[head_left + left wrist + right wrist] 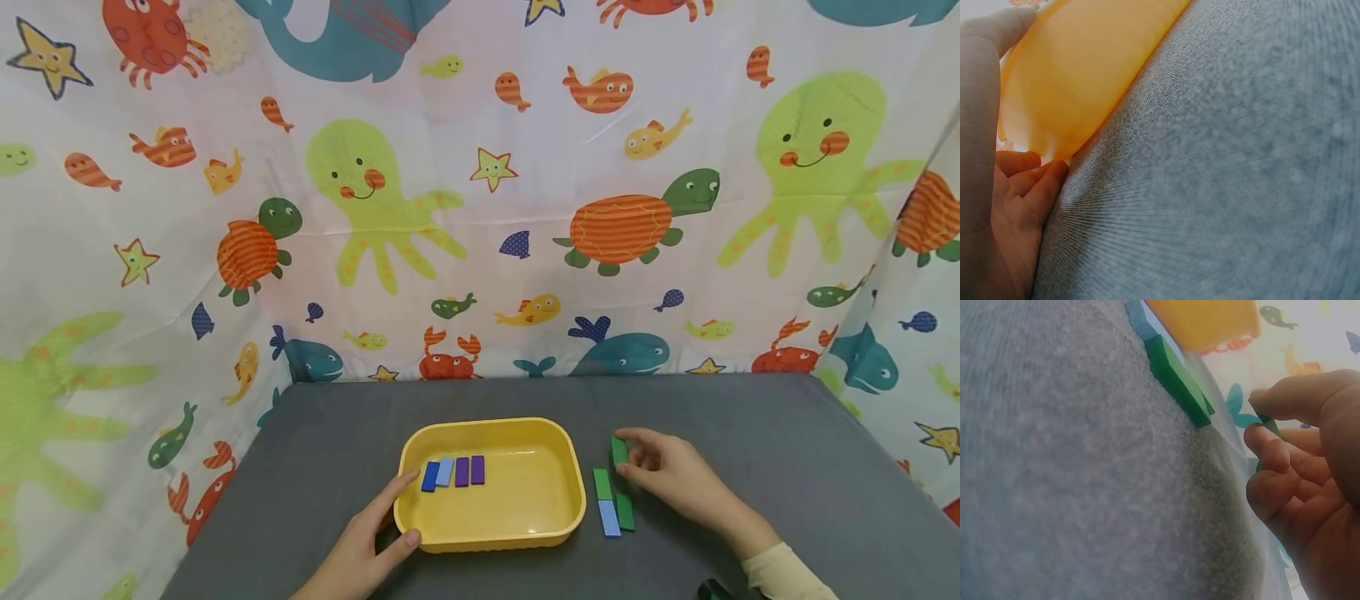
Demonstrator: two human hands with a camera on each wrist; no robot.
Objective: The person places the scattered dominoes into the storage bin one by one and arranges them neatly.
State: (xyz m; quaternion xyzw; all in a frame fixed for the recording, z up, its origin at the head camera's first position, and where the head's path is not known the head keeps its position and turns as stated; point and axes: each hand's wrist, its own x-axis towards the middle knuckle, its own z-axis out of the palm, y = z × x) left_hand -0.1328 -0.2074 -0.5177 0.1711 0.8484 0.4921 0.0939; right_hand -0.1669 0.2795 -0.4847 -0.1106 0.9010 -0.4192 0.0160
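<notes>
My left hand holds the left end of a shallow yellow tray, index finger at its rim and thumb at the near corner. In the left wrist view, other curled fingers meet the tray's lower side. Beyond the tray's right side, my right hand pinches a dark green block between thumb and fingers. The right wrist view shows only a sliver of that block. Close by lie a lighter green block, a light blue block and another dark green block.
Inside the tray, a blue block, a light blue block and two purple blocks stand in a row at the left. A grey cloth covers the table. Behind hangs a sea-animal curtain. Something black shows at the bottom edge.
</notes>
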